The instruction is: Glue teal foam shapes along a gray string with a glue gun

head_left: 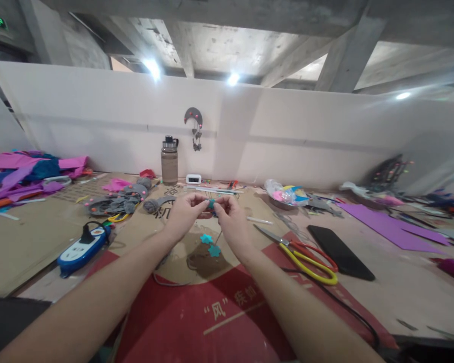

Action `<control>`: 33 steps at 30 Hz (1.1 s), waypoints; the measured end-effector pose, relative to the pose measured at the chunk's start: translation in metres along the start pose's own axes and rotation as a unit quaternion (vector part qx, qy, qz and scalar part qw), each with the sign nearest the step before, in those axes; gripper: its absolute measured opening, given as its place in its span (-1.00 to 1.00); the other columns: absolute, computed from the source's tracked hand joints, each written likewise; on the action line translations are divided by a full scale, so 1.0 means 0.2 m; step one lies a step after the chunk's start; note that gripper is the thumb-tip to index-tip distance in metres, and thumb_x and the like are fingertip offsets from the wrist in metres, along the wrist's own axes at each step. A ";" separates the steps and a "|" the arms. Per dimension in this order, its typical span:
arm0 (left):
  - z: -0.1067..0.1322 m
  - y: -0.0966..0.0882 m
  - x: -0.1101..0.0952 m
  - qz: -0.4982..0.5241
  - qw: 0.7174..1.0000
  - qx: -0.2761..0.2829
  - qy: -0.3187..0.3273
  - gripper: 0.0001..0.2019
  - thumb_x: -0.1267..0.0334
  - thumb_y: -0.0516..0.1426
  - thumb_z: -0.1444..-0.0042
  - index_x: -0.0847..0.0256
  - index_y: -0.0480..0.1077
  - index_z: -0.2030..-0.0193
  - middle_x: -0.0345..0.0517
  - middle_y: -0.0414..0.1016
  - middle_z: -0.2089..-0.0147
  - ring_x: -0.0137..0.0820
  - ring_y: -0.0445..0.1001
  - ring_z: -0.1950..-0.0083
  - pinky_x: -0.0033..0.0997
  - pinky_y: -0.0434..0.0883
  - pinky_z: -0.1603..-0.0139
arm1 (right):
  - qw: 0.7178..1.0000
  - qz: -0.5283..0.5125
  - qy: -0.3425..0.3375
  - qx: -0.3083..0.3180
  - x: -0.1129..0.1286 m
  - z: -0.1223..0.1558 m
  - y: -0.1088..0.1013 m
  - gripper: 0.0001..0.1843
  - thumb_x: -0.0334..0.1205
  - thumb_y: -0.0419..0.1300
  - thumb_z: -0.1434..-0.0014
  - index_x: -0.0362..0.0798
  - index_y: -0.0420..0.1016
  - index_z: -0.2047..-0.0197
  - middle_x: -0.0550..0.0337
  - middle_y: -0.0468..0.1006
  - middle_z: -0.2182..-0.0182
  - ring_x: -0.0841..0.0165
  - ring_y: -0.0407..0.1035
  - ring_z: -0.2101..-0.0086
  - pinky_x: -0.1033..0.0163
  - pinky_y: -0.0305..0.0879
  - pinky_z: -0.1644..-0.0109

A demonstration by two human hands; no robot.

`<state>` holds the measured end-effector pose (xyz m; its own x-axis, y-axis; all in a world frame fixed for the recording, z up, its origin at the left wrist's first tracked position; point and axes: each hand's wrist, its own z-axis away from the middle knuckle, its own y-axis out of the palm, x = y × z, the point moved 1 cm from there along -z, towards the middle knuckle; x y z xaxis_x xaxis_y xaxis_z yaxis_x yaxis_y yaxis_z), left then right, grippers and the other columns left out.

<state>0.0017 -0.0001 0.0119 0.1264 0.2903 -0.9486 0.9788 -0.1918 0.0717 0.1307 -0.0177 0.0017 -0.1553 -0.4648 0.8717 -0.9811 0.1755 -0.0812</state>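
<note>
Over on the left sits a blue-and-white power strip (pixel 83 250) with a black plug in it, and past it a heap of grey felt scraps (pixel 126 201) dotted with pink beads. Then the left hand (pixel 185 213), thumb and fingers pinched on the near edge of a small teal piece (pixel 211 203), which sits right between both sets of fingertips. Below show two teal star-shaped cutouts (pixel 214 250); whether they hang or lie, I can't tell. The right hand (pixel 231 219) pinches the piece's other side. Further right lie red-and-yellow-handled scissors (pixel 285 245), then a black phone (pixel 338 250).
</note>
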 end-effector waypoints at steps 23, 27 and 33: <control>-0.03 0.00 0.04 0.123 0.991 0.008 -0.047 -0.81 0.27 0.29 0.17 0.33 0.42 0.46 -0.17 0.44 0.43 -0.48 0.45 0.36 -0.28 0.45 0.09 | 0.966 0.215 -0.146 -0.003 0.04 0.02 -0.05 -0.87 -0.24 0.07 -0.14 -0.05 0.42 0.34 0.18 0.35 0.41 0.36 0.23 0.38 0.25 0.16 0.30; -0.03 0.00 0.04 0.083 0.996 0.002 -0.027 -0.79 0.22 0.28 0.16 0.31 0.40 0.46 -0.21 0.41 0.46 -0.51 0.42 0.41 -0.33 0.47 0.18 | 0.969 0.210 -0.133 0.001 0.04 0.02 -0.05 -0.84 -0.19 0.06 -0.16 -0.05 0.42 0.35 0.18 0.37 0.42 0.36 0.24 0.38 0.25 0.15 0.31; -0.02 0.00 0.02 -0.028 1.000 -0.006 0.012 -0.83 0.21 0.23 0.11 0.28 0.39 0.43 -0.21 0.41 0.47 -0.50 0.40 0.47 -0.41 0.43 0.34 | 0.969 0.216 -0.122 0.004 0.05 0.03 -0.05 -0.84 -0.19 0.07 -0.16 -0.05 0.39 0.40 0.17 0.40 0.41 0.36 0.25 0.37 0.25 0.15 0.30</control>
<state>0.0024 0.0044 0.0091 0.0759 0.3231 -0.9433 0.9862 -0.1639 0.0232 0.1383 -0.0289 0.0090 -0.5738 -0.5399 0.6158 -0.8188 0.3936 -0.4179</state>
